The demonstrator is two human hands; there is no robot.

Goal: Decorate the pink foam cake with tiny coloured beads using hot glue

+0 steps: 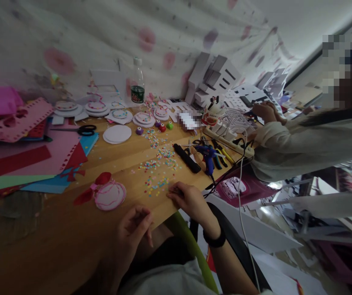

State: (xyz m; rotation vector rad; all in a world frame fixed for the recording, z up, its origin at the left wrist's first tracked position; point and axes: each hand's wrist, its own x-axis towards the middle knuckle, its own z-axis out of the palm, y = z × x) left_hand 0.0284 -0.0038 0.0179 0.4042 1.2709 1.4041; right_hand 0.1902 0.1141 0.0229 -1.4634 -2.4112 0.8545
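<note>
My right hand [191,203] rests at the table's front edge, its fingers drawn together close to scattered coloured beads [157,184]. Whatever those fingertips may pinch is too small to make out. Lower and to the left, my left hand [134,227] is held with curled fingers and the thumb against them; any small thing in it cannot be seen. Left of that hand lies a round white card piece [111,196] trimmed with a pink beaded string and a red bow [102,180].
A blue glue gun [208,155], a black stick-like case [186,157] and pliers [226,153] lie right of the beads. Black scissors [85,130] and coloured sheets [25,155] are at left. Behind stands a bottle [137,82]. A co-worker's hands [268,110] work at right.
</note>
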